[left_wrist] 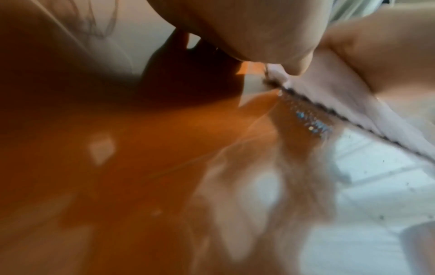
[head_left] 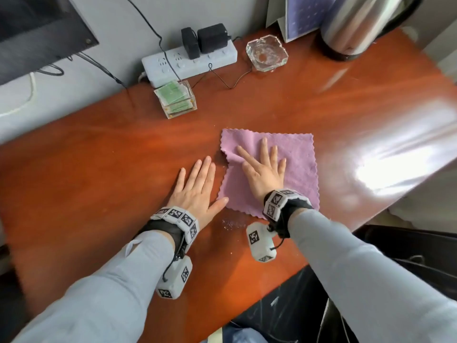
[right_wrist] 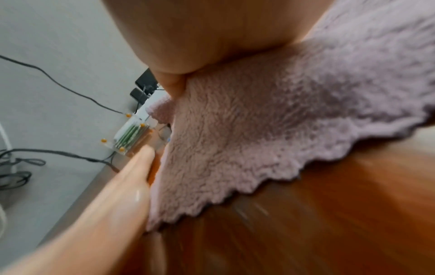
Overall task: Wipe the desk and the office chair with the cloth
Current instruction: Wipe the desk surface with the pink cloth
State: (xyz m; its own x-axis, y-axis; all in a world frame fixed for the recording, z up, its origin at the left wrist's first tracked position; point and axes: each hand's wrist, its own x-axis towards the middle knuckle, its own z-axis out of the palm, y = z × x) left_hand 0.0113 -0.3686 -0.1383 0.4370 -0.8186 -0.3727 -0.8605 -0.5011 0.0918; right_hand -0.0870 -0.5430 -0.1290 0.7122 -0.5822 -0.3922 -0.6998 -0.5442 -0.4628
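Note:
A square purple cloth (head_left: 294,164) with scalloped edges lies spread on the glossy reddish-brown desk (head_left: 99,169). My right hand (head_left: 264,167) presses flat on the cloth with straight, spread fingers; the cloth bunches a little at its left edge. My left hand (head_left: 197,186) lies flat on the bare desk just left of the cloth, its thumb touching the cloth's lower left corner. In the right wrist view the fuzzy cloth (right_wrist: 270,130) fills the middle under my palm. In the left wrist view the cloth edge (left_wrist: 353,104) runs beside my thumb. A dark office chair (head_left: 408,256) shows at lower right.
A clear box of green packets (head_left: 176,99), a white power strip (head_left: 190,61) with black plugs and cables, a glass ashtray (head_left: 267,53) and a steel kettle (head_left: 361,23) stand along the desk's far side. Small crumbs (head_left: 231,224) lie near the cloth's front edge.

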